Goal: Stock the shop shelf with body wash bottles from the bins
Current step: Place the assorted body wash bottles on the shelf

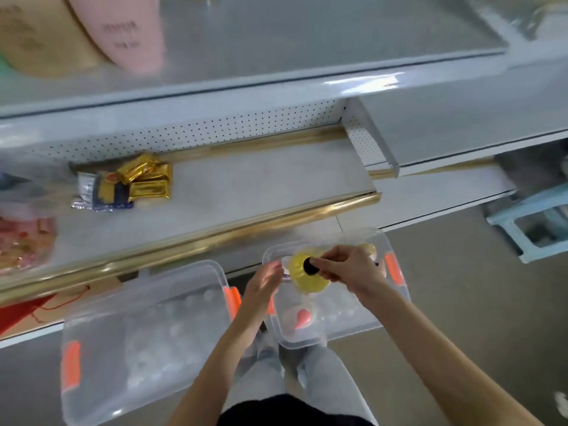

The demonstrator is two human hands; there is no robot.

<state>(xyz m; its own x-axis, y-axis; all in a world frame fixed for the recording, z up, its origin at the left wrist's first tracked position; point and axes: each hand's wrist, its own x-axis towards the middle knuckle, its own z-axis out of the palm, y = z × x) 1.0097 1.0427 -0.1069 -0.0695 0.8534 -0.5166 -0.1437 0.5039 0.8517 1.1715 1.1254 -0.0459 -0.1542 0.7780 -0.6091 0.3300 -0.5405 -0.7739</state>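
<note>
The right hand (344, 265) pinched the yellow bottle (307, 279) by its black cap (311, 266) over the right bin (396, 305). The left hand (266, 279) lay spread, fingers straight, beside the bottle.

The right hand (347, 267) covers part of the yellow bottle (307, 282), and its label does not show. Print on the pink pack (132, 32) is blurred past reading; the right edge cuts off the blue stool (504, 222).

Right hand (347, 267) seemingly pinches the yellow bottle (307, 282).
</note>
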